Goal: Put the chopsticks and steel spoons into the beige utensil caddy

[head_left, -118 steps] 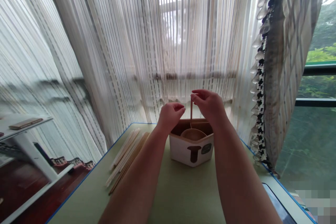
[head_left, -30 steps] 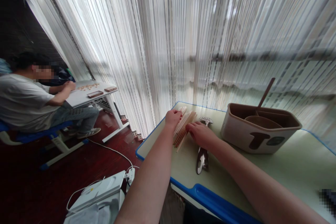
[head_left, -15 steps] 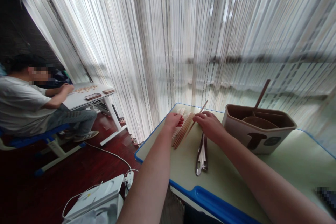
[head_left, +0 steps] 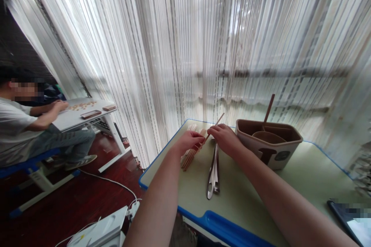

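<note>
A bundle of wooden chopsticks (head_left: 189, 154) lies at the far left of the green table (head_left: 246, 197). My left hand (head_left: 189, 140) rests on the bundle, fingers curled over the sticks. My right hand (head_left: 224, 138) is closed on one chopstick (head_left: 216, 121), its tip raised toward the curtain. Metal spoons or tongs (head_left: 213, 171) lie just under my right wrist. Right of my hands stands a white and brown utensil holder (head_left: 268, 146) with a wooden ladle (head_left: 268, 112) standing in it.
Sheer striped curtains (head_left: 185, 46) hang close behind the table. The table has a blue rim (head_left: 220, 225). A dark tablet (head_left: 350, 218) lies at the near right corner. A seated person (head_left: 20, 123) works at another white desk far left. A white device with cables lies on the dark floor.
My view has swung right a little. My right hand keeps one chopstick raised off the bundle, and my left hand has curled more over the sticks. Earlier, my right hand set the ladle in the holder.
</note>
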`<state>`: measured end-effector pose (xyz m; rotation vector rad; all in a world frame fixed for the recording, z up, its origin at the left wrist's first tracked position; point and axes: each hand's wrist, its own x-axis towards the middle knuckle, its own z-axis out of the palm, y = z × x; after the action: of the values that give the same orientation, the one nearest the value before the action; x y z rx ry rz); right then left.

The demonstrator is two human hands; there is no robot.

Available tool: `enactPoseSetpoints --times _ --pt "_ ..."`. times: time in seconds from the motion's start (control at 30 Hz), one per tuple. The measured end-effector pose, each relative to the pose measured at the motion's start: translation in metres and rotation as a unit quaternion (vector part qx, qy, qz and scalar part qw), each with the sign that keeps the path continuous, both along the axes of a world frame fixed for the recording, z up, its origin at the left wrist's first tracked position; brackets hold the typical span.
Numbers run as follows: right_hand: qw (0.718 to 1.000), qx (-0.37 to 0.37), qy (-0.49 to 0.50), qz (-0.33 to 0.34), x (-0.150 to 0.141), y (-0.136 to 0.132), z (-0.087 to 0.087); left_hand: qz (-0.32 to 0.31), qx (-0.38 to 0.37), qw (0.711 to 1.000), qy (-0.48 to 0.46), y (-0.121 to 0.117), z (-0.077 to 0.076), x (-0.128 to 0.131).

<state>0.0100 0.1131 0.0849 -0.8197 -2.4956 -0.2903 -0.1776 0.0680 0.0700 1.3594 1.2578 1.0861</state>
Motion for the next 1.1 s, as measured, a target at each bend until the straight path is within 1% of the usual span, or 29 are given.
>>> enactPoseSetpoints --times 0.1,0.23,0.3,0.37,0.4,0.43,0.53,0.57,0.63,0.67,0.7,0.73,0.8,0.93,1.0,1.1 --pt "1.0 0.008 0.0 0.004 -0.001 -0.001 0.001 -0.022 -0.003 0.999 -0.022 0.0 0.0 0.001" --pt "1.0 0.001 0.016 0.023 -0.004 -0.001 0.001 -0.028 -0.005 0.999 -0.032 0.0 0.0 0.001" --pt "0.997 -0.023 0.071 0.029 -0.006 -0.001 0.001 -0.033 -0.011 0.998 -0.05 0.001 -0.001 0.0" --pt "0.981 -0.074 0.176 0.027 -0.009 -0.001 0.004 -0.035 -0.013 0.997 -0.07 0.001 -0.001 -0.001" --pt "0.964 -0.11 0.24 0.023 -0.01 -0.001 0.006 -0.033 -0.014 0.996 -0.077 0.001 0.0 -0.001" --pt "0.941 -0.152 0.302 0.017 -0.011 -0.002 0.009 -0.033 -0.015 0.996 -0.08 0.001 0.0 -0.001" --pt "0.848 -0.273 0.454 -0.014 -0.01 -0.006 0.02 -0.049 -0.016 0.996 -0.078 -0.001 0.002 0.0" --pt "0.814 -0.307 0.493 -0.018 -0.009 -0.007 0.024 -0.059 -0.013 0.995 -0.078 -0.002 0.003 0.001" --pt "0.751 -0.363 0.551 0.0 -0.006 -0.01 0.031 -0.078 -0.001 0.994 -0.081 -0.003 0.004 0.003" --pt "0.727 -0.383 0.57 0.015 -0.005 -0.011 0.034 -0.082 0.007 0.993 -0.083 -0.003 0.005 0.003" --pt "0.711 -0.397 0.579 0.03 -0.004 -0.013 0.038 -0.083 0.015 0.993 -0.085 -0.004 0.005 0.004" --pt "0.703 -0.406 0.582 0.041 -0.002 -0.014 0.041 -0.081 0.024 0.993 -0.087 -0.004 0.005 0.005" --pt "0.706 -0.409 0.576 0.05 0.001 -0.017 0.047 -0.078 0.041 0.992 -0.091 -0.003 0.005 0.008" --pt "0.736 -0.388 0.55 0.063 0.006 -0.023 0.06 -0.066 0.068 0.99 -0.103 -0.006 0.009 0.02" --pt "0.745 -0.377 0.545 0.073 0.009 -0.025 0.066 -0.053 0.074 0.99 -0.11 -0.008 0.013 0.027" --pt "0.732 -0.37 0.564 0.094 0.013 -0.025 0.071 -0.051 0.08 0.989 -0.113 -0.011 0.016 0.036"
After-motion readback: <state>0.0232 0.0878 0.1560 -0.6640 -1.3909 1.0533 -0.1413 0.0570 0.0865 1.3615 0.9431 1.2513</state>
